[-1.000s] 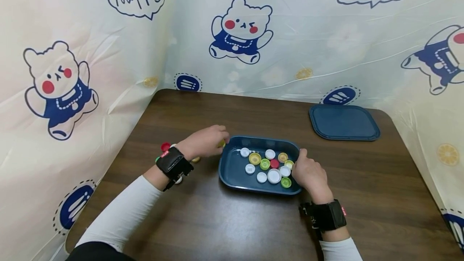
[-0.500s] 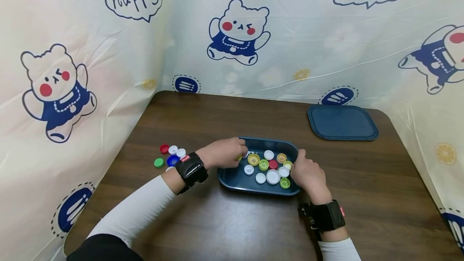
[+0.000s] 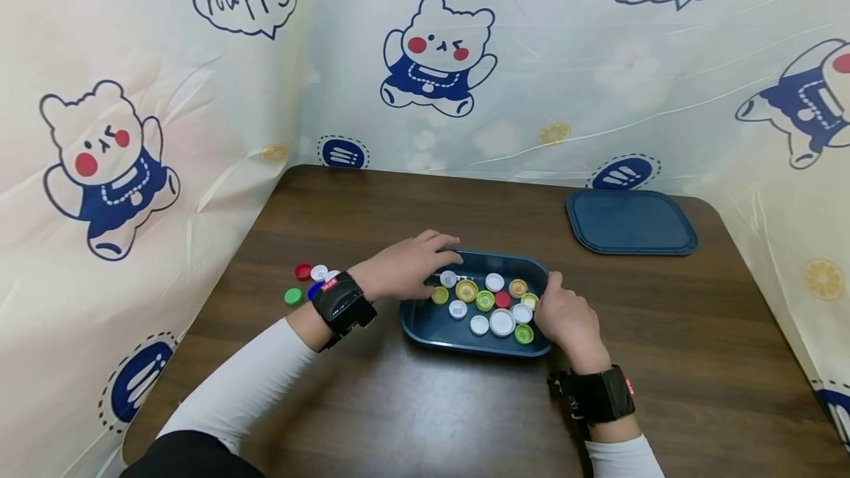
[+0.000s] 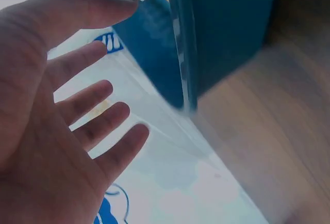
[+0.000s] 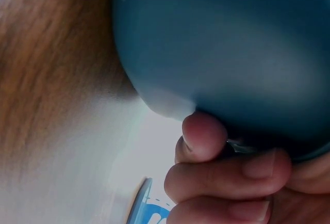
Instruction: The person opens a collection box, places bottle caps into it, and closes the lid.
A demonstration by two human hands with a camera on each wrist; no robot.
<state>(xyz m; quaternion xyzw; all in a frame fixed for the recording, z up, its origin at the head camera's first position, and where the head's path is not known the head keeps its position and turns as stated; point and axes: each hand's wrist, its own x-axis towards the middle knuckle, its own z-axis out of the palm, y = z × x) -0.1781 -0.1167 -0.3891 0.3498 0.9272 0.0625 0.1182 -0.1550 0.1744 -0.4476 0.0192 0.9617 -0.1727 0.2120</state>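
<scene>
A dark blue tray [image 3: 425, 332] holds bottle caps in white, yellow, green and red. Over its left end is my left hand [image 3: 405, 268], fingers spread and holding nothing. Just beside its thumb a yellow cap [image 3: 440, 295] lies in the tray. In the left wrist view the fingers [image 4: 118, 154] are extended next to the tray wall [image 4: 185, 53]. My right hand [image 3: 569, 316] grips the tray's right rim, and in the right wrist view its curled fingers [image 5: 227, 177] lie against the tray's outer side [image 5: 216, 53].
Left of the tray, partly behind my left wrist, lie loose caps, among them a red cap [image 3: 302, 271], a white cap [image 3: 319, 272] and a green cap [image 3: 293, 296]. A flat blue lid-like tray [image 3: 631, 222] rests at the table's back right. Printed curtains stand behind the brown table [image 3: 398, 419].
My left hand has moved right over the tray with the yellow cap, let go of it there, and drawn back slightly with its fingers spread. The right hand keeps its grip on the rim.
</scene>
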